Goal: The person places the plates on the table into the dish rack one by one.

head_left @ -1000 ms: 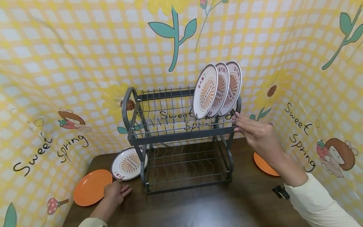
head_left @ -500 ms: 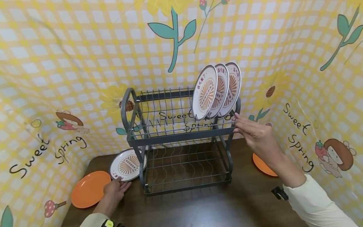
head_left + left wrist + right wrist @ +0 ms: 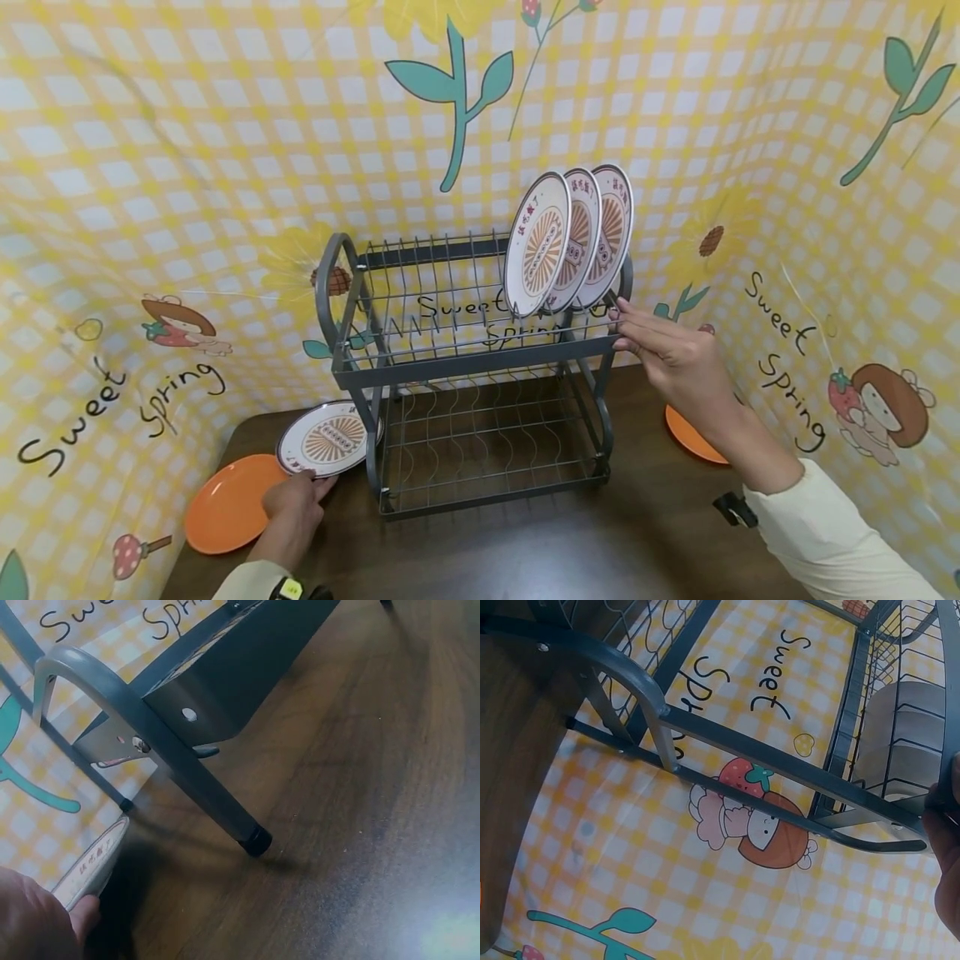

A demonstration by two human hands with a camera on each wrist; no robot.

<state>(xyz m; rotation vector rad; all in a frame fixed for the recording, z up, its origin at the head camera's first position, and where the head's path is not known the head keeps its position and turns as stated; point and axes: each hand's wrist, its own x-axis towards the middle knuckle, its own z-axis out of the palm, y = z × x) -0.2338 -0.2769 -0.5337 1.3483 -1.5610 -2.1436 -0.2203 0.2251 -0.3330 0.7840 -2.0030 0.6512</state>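
Note:
My left hand (image 3: 292, 508) pinches the near edge of a white plate (image 3: 330, 437) with a brown sunburst print, left of the grey two-tier dish rack (image 3: 480, 357). In the left wrist view that plate (image 3: 91, 862) is tilted, its rim close to the rack's foot, with part of the hand (image 3: 34, 919) along its edge. My right hand (image 3: 678, 354) grips the front right corner of the rack's upper tier, fingertips on the bar. Three matching plates (image 3: 536, 250) stand upright in the upper tier's right end. The right wrist view shows their pale backs (image 3: 911, 724).
An orange plate (image 3: 232, 508) lies at the table's left, right beside my left hand. Another orange plate (image 3: 693, 433) lies on the right, partly behind my right forearm. Yellow checked cloth (image 3: 247, 150) encloses the back and sides of the brown table (image 3: 510, 550).
My left hand has closed on the white plate's near edge and raised it slightly, shifting it left. My right hand keeps its hold on the rack. The head view has drifted slightly.

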